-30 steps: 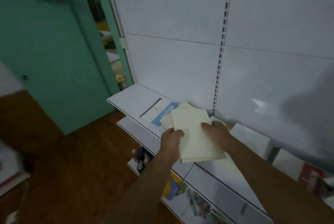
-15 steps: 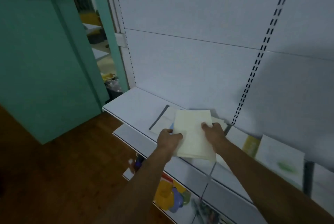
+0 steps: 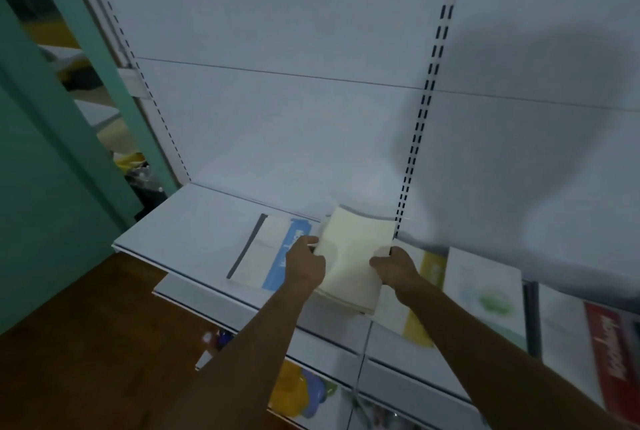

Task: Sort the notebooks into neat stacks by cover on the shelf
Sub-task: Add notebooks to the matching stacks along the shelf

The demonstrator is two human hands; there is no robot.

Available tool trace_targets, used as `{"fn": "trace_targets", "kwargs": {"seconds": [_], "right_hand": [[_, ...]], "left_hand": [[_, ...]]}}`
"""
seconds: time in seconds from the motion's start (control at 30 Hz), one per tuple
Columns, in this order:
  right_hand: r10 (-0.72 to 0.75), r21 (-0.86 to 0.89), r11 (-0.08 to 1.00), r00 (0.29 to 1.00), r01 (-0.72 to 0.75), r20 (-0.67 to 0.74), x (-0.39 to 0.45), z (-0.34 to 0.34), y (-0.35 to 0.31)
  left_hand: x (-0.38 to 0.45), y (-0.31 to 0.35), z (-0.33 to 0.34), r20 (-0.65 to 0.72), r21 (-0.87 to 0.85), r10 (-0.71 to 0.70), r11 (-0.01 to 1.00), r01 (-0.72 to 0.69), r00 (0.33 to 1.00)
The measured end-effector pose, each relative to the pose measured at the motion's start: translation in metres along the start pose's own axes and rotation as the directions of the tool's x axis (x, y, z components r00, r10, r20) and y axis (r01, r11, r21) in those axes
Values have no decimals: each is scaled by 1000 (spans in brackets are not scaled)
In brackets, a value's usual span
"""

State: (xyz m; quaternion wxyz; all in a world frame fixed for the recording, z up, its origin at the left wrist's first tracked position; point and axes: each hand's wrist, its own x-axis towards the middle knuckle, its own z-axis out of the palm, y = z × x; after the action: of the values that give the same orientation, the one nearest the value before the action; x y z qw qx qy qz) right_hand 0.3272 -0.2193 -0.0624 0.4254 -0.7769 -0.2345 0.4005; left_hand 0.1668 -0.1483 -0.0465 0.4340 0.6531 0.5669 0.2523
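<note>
Cream notebooks (image 3: 349, 256) lowered toward shelf (image 3: 194, 221), plain covers, gripped by left hand (image 3: 306, 265) and right hand (image 3: 394, 266).

The shelf (image 3: 194, 221) looks like smooth white painted metal with a dull sheen. The cream notebooks (image 3: 353, 256) have matt paper covers. The blue-banded notebook (image 3: 270, 253) looks slightly glossy. The floor (image 3: 86, 343) is brown wood-look board, faintly shiny.
</note>
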Motion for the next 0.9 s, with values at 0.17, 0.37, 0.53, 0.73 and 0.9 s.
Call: {"fn": "trace_targets", "kwargs": {"seconds": [0.17,0.37,0.53,0.73,0.9], "right_hand": [[33,26,999,998,-34,57,9,10,3],[35,-57,998,999,-37,-30,10,27,2],[54,-126,990,998,-56,-20,2,17,-7],[-182,-315,942,965,116,-190,-27,-29,-13],[-196,-358,933,893,42,-405,-66,-112,4]], "left_hand": [[14,-5,3,-51,107,42,994,-36,998],[19,-13,12,-38,239,48,970,-37,998],[17,-13,9,-50,346,-27,937,43,998],[-2,27,18,-60,356,166,925,-134,984],[-45,78,77,321,171,338,898,-405,885]]}}
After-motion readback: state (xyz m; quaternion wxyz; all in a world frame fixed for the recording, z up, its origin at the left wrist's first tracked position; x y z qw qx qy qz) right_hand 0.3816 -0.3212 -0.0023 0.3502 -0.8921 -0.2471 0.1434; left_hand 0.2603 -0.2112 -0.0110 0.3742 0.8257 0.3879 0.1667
